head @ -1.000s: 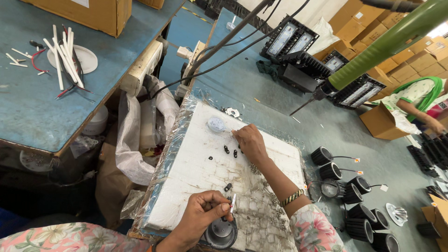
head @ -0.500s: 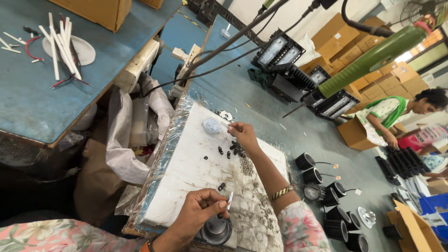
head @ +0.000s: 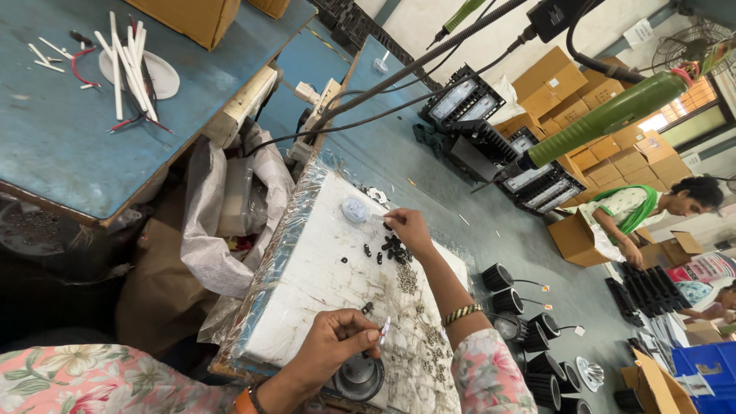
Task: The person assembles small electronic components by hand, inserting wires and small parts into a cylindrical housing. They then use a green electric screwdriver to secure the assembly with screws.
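The small black parts (head: pixel 393 248) lie in a loose heap on the white foam slab (head: pixel 307 299), directly under the fingertips of the right hand (head: pixel 410 230). Those fingers are pinched together over the heap; whether a piece already sits between them cannot be told, as it is too small to see. To pick cleanly, it seems best to single out one part at the heap's edge rather than dig into the middle, so the rest do not scatter. Just beyond the fingertips sits a small round white dish (head: pixel 355 209). The left hand (head: pixel 333 349) is curled, thumb and forefinger clasping a thin white-tipped tool (head: pixel 384 330), with a round black housing (head: pixel 358 377) just below its knuckles; keeping that hand steady over the housing should help. More black housings (head: pixel 529 322) stand well off to the right of the wrist.
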